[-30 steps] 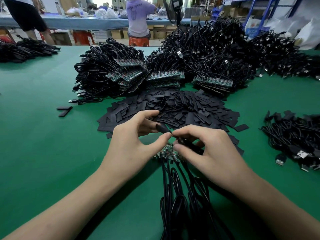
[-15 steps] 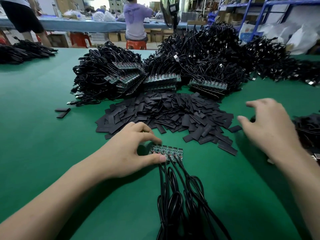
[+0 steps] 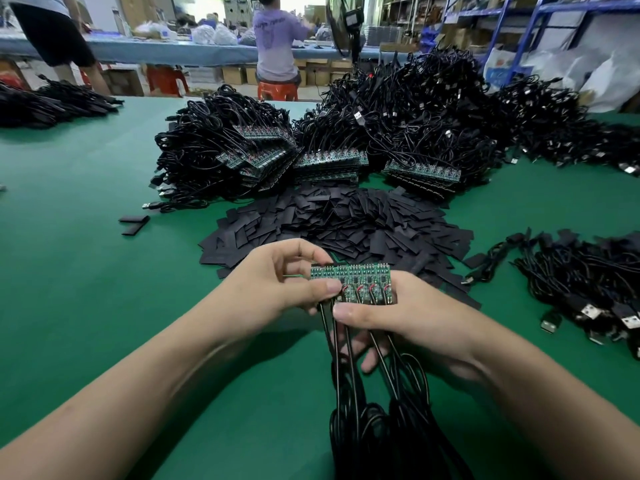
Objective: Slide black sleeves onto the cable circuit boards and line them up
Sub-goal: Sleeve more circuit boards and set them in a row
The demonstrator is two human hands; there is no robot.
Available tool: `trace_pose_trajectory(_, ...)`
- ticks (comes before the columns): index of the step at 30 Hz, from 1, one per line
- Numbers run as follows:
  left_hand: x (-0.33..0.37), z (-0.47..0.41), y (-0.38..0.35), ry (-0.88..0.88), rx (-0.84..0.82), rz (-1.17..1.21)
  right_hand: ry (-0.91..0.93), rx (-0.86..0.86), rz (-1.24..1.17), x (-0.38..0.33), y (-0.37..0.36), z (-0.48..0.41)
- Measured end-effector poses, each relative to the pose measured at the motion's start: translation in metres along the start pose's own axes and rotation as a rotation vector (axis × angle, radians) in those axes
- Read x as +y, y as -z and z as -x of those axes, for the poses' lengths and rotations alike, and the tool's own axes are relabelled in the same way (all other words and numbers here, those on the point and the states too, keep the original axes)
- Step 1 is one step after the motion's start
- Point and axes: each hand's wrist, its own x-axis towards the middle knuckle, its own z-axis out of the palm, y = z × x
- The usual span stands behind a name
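Both grips are closed around a row of green circuit boards (image 3: 358,282), which is held up above the green table (image 3: 104,306). The left end of the row is pinched by the left grip (image 3: 273,282). Its thumb is laid on the front of the first board and its fingers are curled behind the top edge. The right end is held from below by the right grip (image 3: 412,315). Its thumb is pressed across the black cables (image 3: 360,431) just under the boards, and its other fingers are tucked beneath. The boards are kept side by side and touching, with their green faces and little red wires turned up to the camera. The cables are hung down from the boards, between the two arms, and are gathered into a dark bunch at the bottom of the view.

Just behind the grips, a wide, flat pile of black sleeves (image 3: 346,223) is spread on the table. Two loose sleeves (image 3: 133,225) are laid apart, to the left of that pile.

Behind the sleeves, stacks of more boards (image 3: 329,164) are set in front of a big heap of cables (image 3: 415,109). To the right, a smaller pile of cables with plugs (image 3: 588,292) is laid on the table. Far to the left, another dark cable pile (image 3: 45,102) is seen.

At the back, a person (image 3: 277,39) is seated on a red stool (image 3: 277,90) at a long blue bench. A fan (image 3: 346,26) and blue shelves (image 3: 526,26) are seen there too.
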Motion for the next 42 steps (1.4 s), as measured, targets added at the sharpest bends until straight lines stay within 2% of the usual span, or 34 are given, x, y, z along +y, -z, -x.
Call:
trace_pose_trajectory(3,-0.004,0.002,-0.004,0.070,0.018,0.120,-0.012,-0.008,-0.069,0.003,-0.004,-0.001)
trace_pose_trajectory(6,-0.004,0.004,-0.004,0.163,-0.085,0.130,-0.047,0.011,-0.145,0.003,0.002,0.000)
trace_pose_trajectory(8,-0.003,0.006,0.001,0.201,-0.271,0.063,-0.020,0.023,-0.241,0.002,0.006,-0.001)
trace_pose_trajectory(12,-0.006,0.015,-0.001,0.303,-0.832,0.048,0.010,0.145,-0.333,0.006,0.005,-0.002)
trace_pose_trajectory(14,-0.005,0.020,-0.008,0.367,-0.926,0.079,-0.004,0.177,-0.326,0.010,0.003,-0.005)
trace_pose_trajectory(15,-0.004,0.022,-0.010,0.357,-0.910,0.020,-0.010,0.184,-0.317,0.012,0.004,-0.006)
trace_pose_trajectory(18,0.006,0.029,-0.011,0.288,-0.723,-0.388,-0.011,0.177,-0.299,0.014,0.004,-0.007)
trace_pose_trajectory(19,0.009,0.030,-0.011,0.297,-0.712,-0.417,-0.011,0.167,-0.289,0.014,0.004,-0.007)
trace_pose_trajectory(24,0.015,0.036,-0.017,0.285,-0.661,-0.252,-0.067,0.090,-0.308,0.015,0.003,-0.007)
trace_pose_trajectory(27,0.007,0.028,-0.009,0.293,-0.718,0.070,-0.048,0.055,-0.394,0.011,0.004,-0.006)
trace_pose_trajectory(29,0.005,0.020,-0.004,0.283,-0.796,0.298,-0.070,0.098,-0.392,0.008,0.004,-0.006)
trace_pose_trajectory(30,0.006,0.017,-0.002,0.291,-0.801,0.318,-0.087,0.143,-0.386,0.008,0.004,-0.007)
trace_pose_trajectory(34,-0.002,0.008,0.003,0.206,-0.656,0.116,-0.061,0.305,-0.197,0.009,0.009,-0.008)
trace_pose_trajectory(38,-0.009,0.002,0.003,0.092,-0.385,0.105,0.011,0.363,-0.137,0.011,0.010,-0.009)
trace_pose_trajectory(42,-0.004,0.005,0.005,-0.006,-0.239,-0.027,-0.028,0.334,-0.119,0.011,0.012,-0.009)
